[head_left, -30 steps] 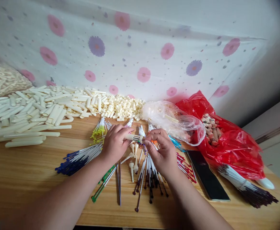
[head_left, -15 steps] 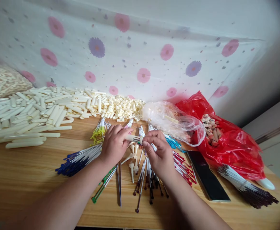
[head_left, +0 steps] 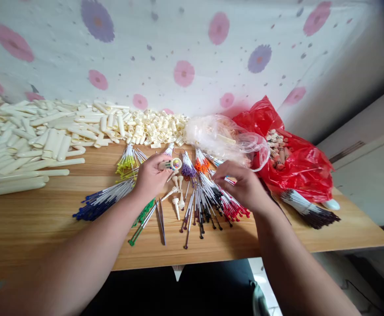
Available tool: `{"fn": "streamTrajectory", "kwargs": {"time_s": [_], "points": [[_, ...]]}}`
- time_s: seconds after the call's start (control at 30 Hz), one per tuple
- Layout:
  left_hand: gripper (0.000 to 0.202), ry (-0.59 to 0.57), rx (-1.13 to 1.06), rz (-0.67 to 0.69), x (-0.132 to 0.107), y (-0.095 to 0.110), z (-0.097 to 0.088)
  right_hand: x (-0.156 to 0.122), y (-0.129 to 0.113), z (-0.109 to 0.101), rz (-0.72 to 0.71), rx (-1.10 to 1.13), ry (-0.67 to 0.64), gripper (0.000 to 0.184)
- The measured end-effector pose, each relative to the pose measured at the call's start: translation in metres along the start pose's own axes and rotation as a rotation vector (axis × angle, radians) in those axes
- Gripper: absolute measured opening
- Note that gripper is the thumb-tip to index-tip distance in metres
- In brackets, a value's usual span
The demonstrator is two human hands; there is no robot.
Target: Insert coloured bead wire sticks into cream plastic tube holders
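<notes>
My left hand (head_left: 152, 177) is closed around a cream pen barrel (head_left: 165, 165). The barrel's round open end (head_left: 176, 164) faces me and shows several coloured bits inside. Further right, my right hand (head_left: 236, 182) hovers over white sticks with red ends, which look like pen refills (head_left: 233, 206). Its thumb and forefinger are pinched together near the light blue bundle (head_left: 213, 160); what they hold, if anything, cannot be made out. Between the hands lie purple-ended refills (head_left: 188, 169), orange-ended refills (head_left: 201, 163), black-ended refills (head_left: 208, 215) and several small cream cone-shaped parts (head_left: 176, 205).
Tweezers (head_left: 161, 221) lie by green-ended refills (head_left: 142, 219), with blue-ended refills (head_left: 102, 202) to the left. Cream tubes (head_left: 47, 131) and short slotted sleeves (head_left: 159, 127) are heaped behind. A clear bag (head_left: 221, 136), a red bag (head_left: 306, 171) and a dark-ended bundle (head_left: 310, 208) stand right.
My right hand has left the barrel's end and moved right to the refills. My left hand has turned the barrel's open end toward me. The view has tilted down.
</notes>
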State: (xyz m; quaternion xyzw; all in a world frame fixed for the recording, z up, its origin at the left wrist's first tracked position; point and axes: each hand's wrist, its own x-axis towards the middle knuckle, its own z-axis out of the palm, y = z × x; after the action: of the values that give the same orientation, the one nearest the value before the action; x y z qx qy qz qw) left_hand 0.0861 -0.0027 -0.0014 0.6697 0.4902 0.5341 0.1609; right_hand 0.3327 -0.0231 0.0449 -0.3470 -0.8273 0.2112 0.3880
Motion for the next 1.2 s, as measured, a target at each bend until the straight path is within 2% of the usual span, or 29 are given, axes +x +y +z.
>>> {"fn": "streamTrajectory", "kwargs": {"time_s": [0.07,0.13,0.3,0.53,0.7,0.8,0.9,0.97,1.07,1.13,1.2], "points": [[0.005,-0.004,-0.010,-0.048,-0.001,0.004,0.000,-0.017,0.003,0.004,0.008,-0.177,-0.235,0.010],[0.005,-0.017,-0.003,-0.038,-0.001,0.009,-0.001,-0.033,0.004,0.010,0.043,-0.336,-0.303,0.012],[0.005,-0.091,-0.069,0.064,-0.002,0.016,-0.002,-0.058,-0.002,0.023,0.159,-0.479,-0.221,0.011],[0.005,-0.092,-0.119,0.100,-0.004,0.016,-0.001,-0.076,-0.020,0.039,0.345,-0.675,-0.256,0.008],[0.005,-0.155,-0.177,0.146,-0.005,0.020,-0.005,-0.088,-0.017,0.050,0.414,-0.731,-0.167,0.013],[0.005,-0.151,-0.191,0.147,-0.006,0.020,-0.006,-0.090,-0.012,0.047,0.428,-0.695,-0.082,0.016],[0.006,-0.148,-0.187,0.146,-0.007,0.021,-0.005,-0.083,-0.015,0.034,0.432,-0.484,0.010,0.015],[0.006,-0.155,-0.172,0.140,-0.008,0.023,-0.005,-0.071,-0.020,0.024,0.432,-0.333,0.024,0.015],[0.007,-0.156,-0.146,0.151,-0.008,0.025,-0.006,-0.041,-0.030,0.014,0.384,-0.289,-0.090,0.014],[0.007,-0.166,-0.131,0.151,-0.006,0.026,-0.007,-0.017,-0.033,0.011,0.282,-0.265,-0.230,0.011],[0.009,-0.222,-0.132,0.128,-0.004,0.025,-0.009,0.007,-0.032,0.012,0.162,-0.174,-0.308,0.010]]}}
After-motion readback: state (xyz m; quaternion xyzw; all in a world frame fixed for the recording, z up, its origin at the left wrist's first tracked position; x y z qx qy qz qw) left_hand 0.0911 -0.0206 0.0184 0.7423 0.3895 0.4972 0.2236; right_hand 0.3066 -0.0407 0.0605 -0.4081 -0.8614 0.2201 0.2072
